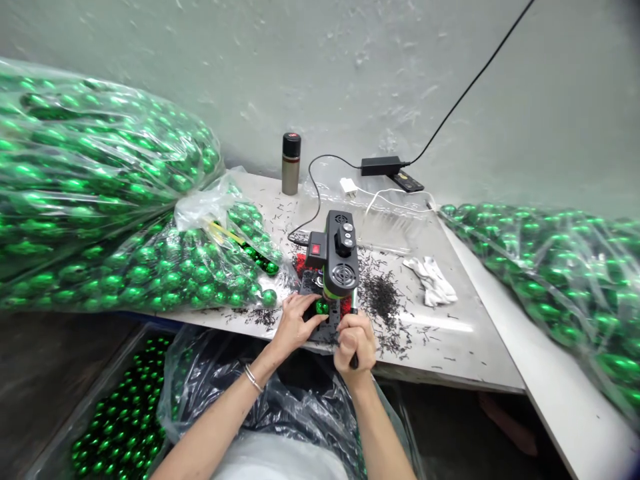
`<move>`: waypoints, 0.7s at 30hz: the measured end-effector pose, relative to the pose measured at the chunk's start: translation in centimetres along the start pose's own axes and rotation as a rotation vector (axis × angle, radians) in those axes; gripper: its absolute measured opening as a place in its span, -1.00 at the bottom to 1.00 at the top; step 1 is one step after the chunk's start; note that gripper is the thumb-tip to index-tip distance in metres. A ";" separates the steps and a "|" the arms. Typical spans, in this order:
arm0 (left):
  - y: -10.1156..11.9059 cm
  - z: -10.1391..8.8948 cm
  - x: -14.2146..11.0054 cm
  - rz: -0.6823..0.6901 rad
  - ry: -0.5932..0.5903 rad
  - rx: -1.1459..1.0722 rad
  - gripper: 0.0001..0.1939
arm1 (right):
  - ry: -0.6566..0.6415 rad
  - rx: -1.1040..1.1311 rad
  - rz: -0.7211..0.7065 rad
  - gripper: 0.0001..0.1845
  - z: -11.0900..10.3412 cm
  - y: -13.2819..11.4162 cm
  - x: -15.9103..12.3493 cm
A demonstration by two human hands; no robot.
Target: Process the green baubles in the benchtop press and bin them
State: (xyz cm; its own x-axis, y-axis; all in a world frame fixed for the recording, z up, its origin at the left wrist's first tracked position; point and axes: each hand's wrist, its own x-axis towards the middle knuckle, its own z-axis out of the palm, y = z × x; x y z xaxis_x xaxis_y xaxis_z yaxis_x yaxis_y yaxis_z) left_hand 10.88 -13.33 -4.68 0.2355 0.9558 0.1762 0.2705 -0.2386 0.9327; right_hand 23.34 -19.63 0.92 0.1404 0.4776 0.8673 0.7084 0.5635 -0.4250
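Observation:
A small black machine with round vents and a red switch stands near the front edge of the table. Beneath its head sits a shiny green ball, pinched between the thumb and fingers of my left hand. My right hand is wrapped round the black lever handle at the machine's right front side. Part of the machine's base is hidden behind my hands. Red parts show at the base.
Bags of green balls lie at left and right, with a box of balls below. Black bits litter the table. White gloves, a flask, a power adapter and a clear plastic tray lie around.

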 end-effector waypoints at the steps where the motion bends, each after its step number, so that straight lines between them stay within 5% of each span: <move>1: 0.0 0.0 0.0 0.003 -0.001 0.007 -0.69 | 0.013 -0.005 -0.001 -0.70 0.2 0.2 -0.4; 8: -0.1 0.1 -0.1 0.028 -0.005 0.039 -0.69 | 0.095 -0.004 -0.020 -0.68 1.3 1.6 -2.0; 14: -0.1 0.1 0.0 0.033 -0.007 0.006 -0.71 | -0.037 -0.070 -0.142 -0.72 1.0 2.1 -2.0; 21: 0.6 -0.3 -0.6 0.044 0.030 -0.029 -0.71 | 0.018 0.078 0.122 -0.69 -1.1 -1.9 3.7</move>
State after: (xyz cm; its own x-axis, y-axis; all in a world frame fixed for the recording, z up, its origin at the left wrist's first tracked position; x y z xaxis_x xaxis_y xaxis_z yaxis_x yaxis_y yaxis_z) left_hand 10.65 -13.95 -4.15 0.2188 0.9492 0.2260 0.2329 -0.2757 0.9326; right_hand 23.26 -19.64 5.23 0.2351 0.5342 0.8120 0.6296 0.5528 -0.5460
